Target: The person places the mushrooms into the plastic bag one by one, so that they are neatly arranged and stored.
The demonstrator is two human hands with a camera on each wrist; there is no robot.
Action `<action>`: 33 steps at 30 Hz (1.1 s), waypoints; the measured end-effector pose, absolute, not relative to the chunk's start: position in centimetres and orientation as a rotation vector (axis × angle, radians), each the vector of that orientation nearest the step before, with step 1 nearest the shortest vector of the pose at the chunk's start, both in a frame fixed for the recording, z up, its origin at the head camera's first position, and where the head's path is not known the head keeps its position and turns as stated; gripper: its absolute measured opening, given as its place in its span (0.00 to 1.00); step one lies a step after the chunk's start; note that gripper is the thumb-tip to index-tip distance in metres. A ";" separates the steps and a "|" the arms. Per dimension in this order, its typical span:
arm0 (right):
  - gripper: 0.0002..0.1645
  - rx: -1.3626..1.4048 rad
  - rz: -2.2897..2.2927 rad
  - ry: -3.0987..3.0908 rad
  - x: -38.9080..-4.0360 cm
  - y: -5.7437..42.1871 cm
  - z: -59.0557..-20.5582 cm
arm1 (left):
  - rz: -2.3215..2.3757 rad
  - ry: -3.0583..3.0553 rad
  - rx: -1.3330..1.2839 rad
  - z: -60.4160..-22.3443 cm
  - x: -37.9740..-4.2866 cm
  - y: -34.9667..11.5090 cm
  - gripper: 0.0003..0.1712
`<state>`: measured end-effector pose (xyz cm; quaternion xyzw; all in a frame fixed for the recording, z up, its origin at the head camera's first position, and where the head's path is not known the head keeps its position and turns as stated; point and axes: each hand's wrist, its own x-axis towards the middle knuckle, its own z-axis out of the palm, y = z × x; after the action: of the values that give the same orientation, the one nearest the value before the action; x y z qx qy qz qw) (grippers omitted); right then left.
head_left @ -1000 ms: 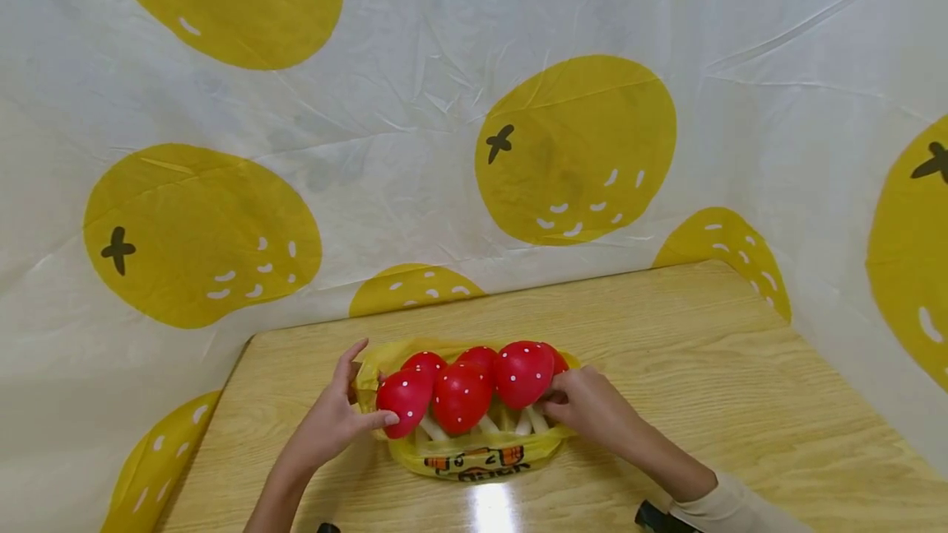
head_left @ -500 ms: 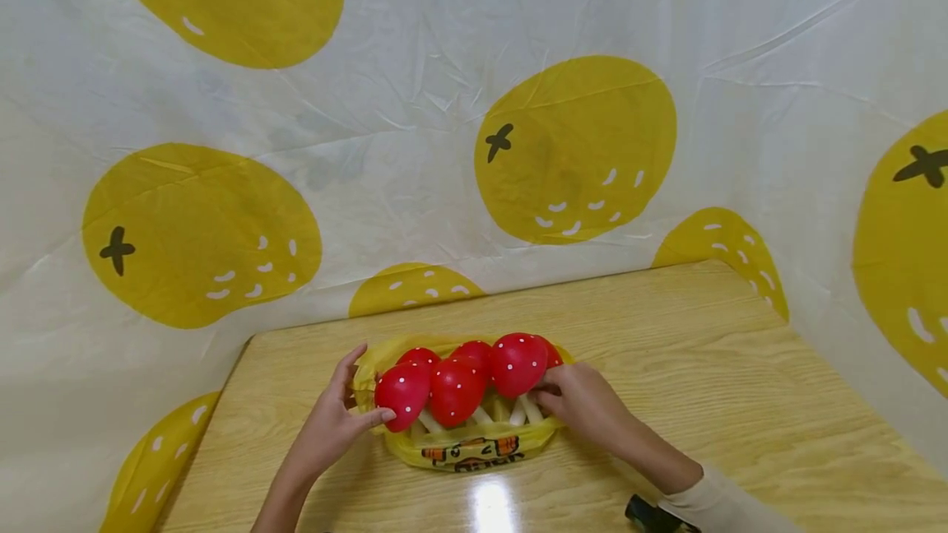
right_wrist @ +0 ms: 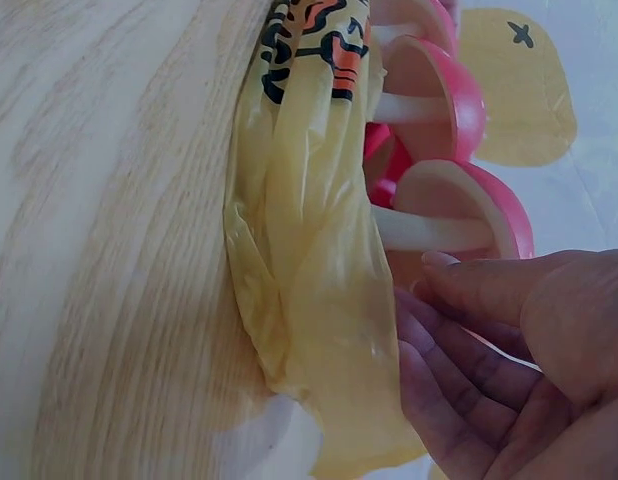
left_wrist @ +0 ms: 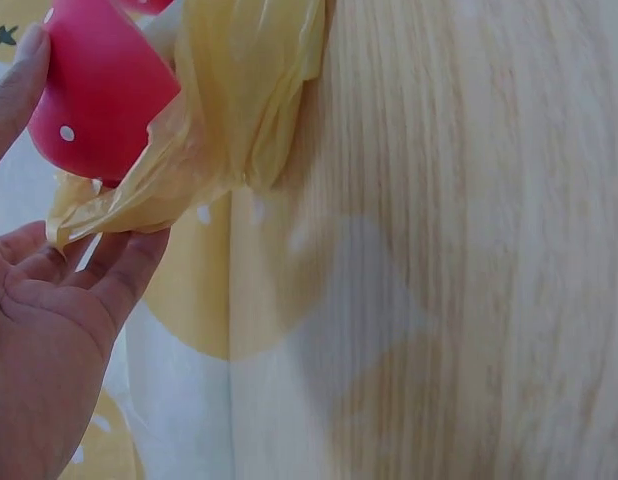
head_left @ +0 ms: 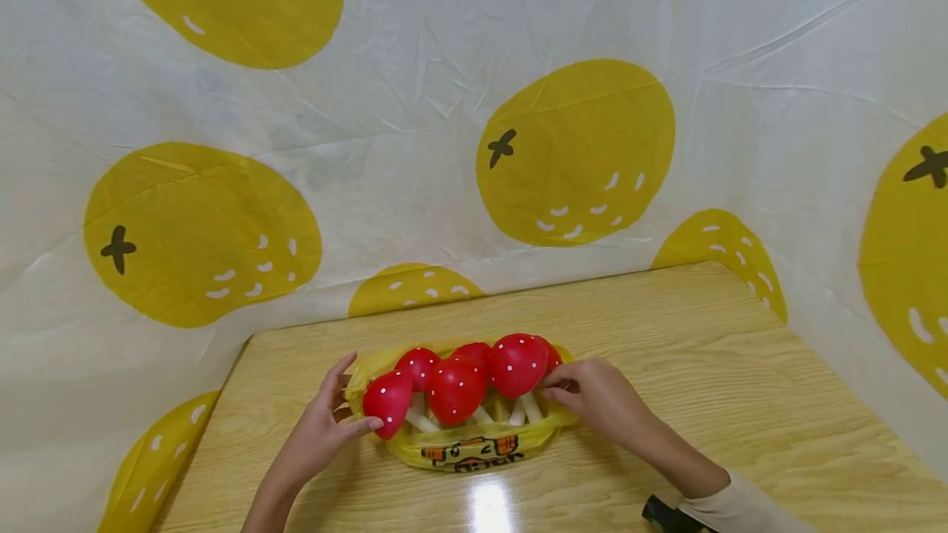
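Observation:
Several red toy mushrooms with white dots lie with their pale stems in a yellow plastic bag (head_left: 481,449). My left hand (head_left: 314,433) is at the bag's left end. Its thumb presses the leftmost mushroom's cap (head_left: 388,404), while the other fingers touch the bag's rim from outside, so cap and bag sit between them. At the right end is my right hand (head_left: 603,401), thumb and forefinger close together beside the right mushroom's cap (head_left: 518,364). In the right wrist view its lower fingertips meet the bag's edge (right_wrist: 319,330); whether they pinch anything is hidden.
A wooden table (head_left: 666,336) lies under the bag. Behind and beside it hangs a white cloth (head_left: 400,212) printed with yellow fruit. A dark object (head_left: 666,514) shows under the right sleeve.
My left hand has moved slightly left, and the leftmost cap has shifted and tilted left with the bag's rim. My right hand has drawn slightly away from the right mushroom.

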<state>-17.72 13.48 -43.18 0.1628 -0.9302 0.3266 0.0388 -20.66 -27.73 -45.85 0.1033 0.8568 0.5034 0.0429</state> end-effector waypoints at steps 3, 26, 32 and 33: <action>0.05 0.488 0.998 -2.848 -17.7 13.8 -43.0 | 1.559 2.607 0.311 -46.0 -20.6 -27.9 0.60; 0.05 0.506 1.007 -2.778 -17.7 14.6 -42.2 | 1.418 2.651 0.373 -46.9 -20.5 -28.5 0.37; 0.04 0.483 0.995 -2.772 -18.1 14.4 -41.7 | 1.411 2.727 0.427 -46.9 -20.3 -28.2 0.41; 0.04 0.486 0.998 -2.765 -18.1 14.3 -41.5 | 1.404 2.745 0.437 -46.8 -20.3 -28.1 0.40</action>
<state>-18.15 14.31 -41.53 0.1627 -0.9250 0.3339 0.0808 -20.27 -28.12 -46.84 0.1404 0.8813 0.4510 0.0138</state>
